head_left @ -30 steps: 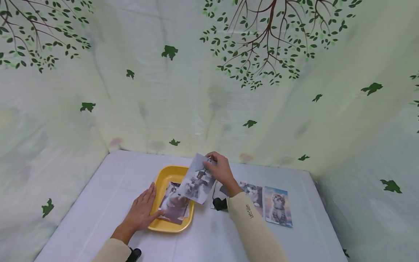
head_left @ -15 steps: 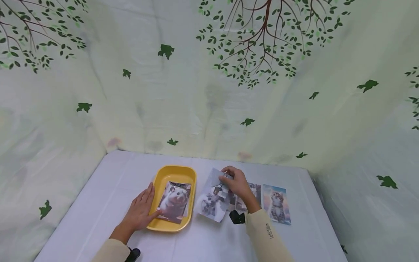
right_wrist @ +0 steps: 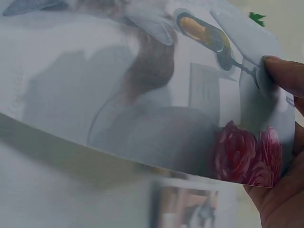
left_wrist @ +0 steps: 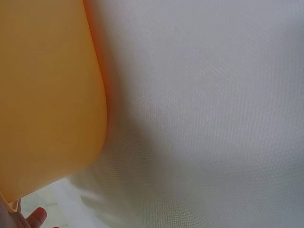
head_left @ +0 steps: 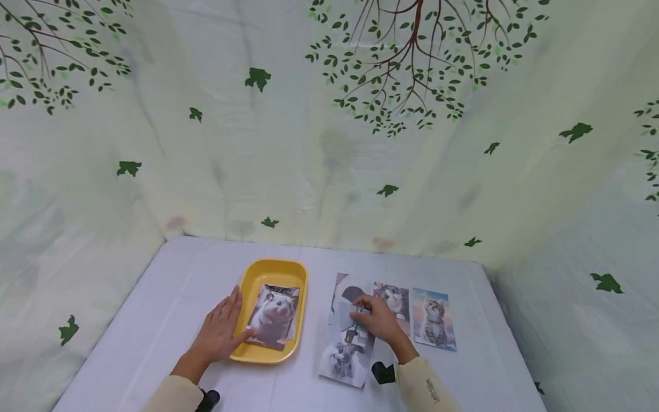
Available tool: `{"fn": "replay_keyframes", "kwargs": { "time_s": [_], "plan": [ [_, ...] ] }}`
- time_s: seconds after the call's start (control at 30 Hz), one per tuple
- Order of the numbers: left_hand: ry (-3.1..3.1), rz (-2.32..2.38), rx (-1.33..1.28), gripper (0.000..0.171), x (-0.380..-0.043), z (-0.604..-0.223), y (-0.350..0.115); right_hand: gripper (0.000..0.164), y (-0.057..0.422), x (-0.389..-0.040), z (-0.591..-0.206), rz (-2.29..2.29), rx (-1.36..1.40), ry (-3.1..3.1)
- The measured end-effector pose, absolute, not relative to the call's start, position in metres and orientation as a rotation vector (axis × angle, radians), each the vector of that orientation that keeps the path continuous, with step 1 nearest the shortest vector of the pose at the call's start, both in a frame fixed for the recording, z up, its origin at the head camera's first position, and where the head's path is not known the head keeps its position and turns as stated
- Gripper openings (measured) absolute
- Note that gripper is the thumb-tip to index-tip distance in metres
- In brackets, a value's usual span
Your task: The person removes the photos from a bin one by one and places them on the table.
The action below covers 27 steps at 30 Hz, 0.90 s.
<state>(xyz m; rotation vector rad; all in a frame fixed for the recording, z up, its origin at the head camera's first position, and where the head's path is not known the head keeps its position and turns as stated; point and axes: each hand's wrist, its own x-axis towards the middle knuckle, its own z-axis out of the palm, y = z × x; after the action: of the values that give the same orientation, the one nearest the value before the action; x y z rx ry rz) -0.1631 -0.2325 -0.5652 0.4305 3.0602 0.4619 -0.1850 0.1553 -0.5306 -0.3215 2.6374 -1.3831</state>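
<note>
Thumb and fingers of my right hand (head_left: 382,323) pinch the upper end of a pale cat picture card (head_left: 344,359). In the right wrist view this card (right_wrist: 142,90) bows slightly, with pink flowers printed near the pinched end. It overlaps another picture card (head_left: 355,282) on the table, partly hidden beneath it. My left hand (head_left: 218,332) rests along the left rim of a yellow tray (head_left: 250,274), fingers straight and thumb over the near side. A hamster picture card (head_left: 273,316) lies inside, covering most of another card. The left wrist view shows mainly the tray's outer side (left_wrist: 47,95).
Right of the held card lie a cat picture card (head_left: 393,300) and a kitten picture card (head_left: 435,321), side by side. They rest on a white-covered table (head_left: 489,366). A pale curtain (head_left: 298,149) printed with leaves and branches rises behind the table.
My right hand has carried the cat picture card from above the tray rightward, then down and nearer over the card on the table. The left hand stays on the tray.
</note>
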Motion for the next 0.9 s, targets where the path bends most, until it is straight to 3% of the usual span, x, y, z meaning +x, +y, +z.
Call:
{"fn": "replay_keyframes", "kwargs": {
  "time_s": [0.4, 0.9],
  "plan": [
    [3.055, 0.469, 0.441, 0.093, -0.162, -0.563, -0.232, 0.011, 0.145, -0.169, -0.576, -1.232, -0.39, 2.696],
    [3.054, 0.461, 0.421, 0.094, -0.164, -0.568, -0.233, 0.015, 0.134, -0.161, -0.592, -1.161, -0.398, 2.857]
  ]
}}
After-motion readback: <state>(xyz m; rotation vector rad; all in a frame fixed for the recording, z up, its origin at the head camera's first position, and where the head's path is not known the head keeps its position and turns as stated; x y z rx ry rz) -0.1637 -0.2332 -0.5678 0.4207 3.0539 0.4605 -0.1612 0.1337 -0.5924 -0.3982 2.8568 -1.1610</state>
